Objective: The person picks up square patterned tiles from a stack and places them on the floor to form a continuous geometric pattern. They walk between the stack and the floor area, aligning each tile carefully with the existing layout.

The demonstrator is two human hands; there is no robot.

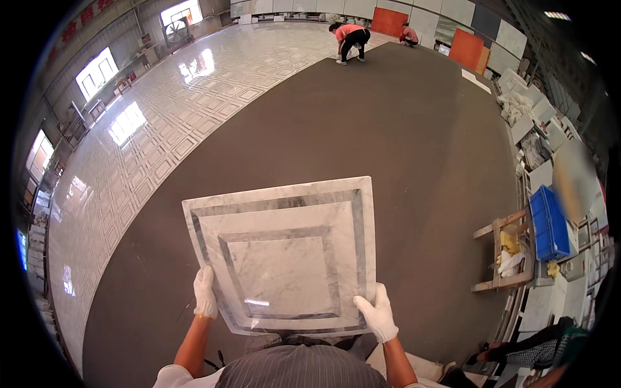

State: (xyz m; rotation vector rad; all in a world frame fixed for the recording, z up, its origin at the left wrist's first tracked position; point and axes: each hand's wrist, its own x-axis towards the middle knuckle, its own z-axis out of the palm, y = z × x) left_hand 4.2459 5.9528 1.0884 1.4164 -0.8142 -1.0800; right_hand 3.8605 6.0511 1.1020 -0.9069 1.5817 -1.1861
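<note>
Nested-square marble-look tile (281, 265) at your 12 o'clock; right hand (378, 313) pinches its 4 o'clock edge, left hand (205, 293) at 8, can't tell finger closure; keep support even both sides

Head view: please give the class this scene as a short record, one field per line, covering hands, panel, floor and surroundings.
Panel: square marble-look panel, pale with nested grey bands
Left hand: white-gloved, gripping its left edge
Right hand: white-gloved, gripping its right edge
Floor: dark surface; glossy patterned tiling to the left
Right side: blue crate, wooden frame
Background: person bending; another crouching
</note>
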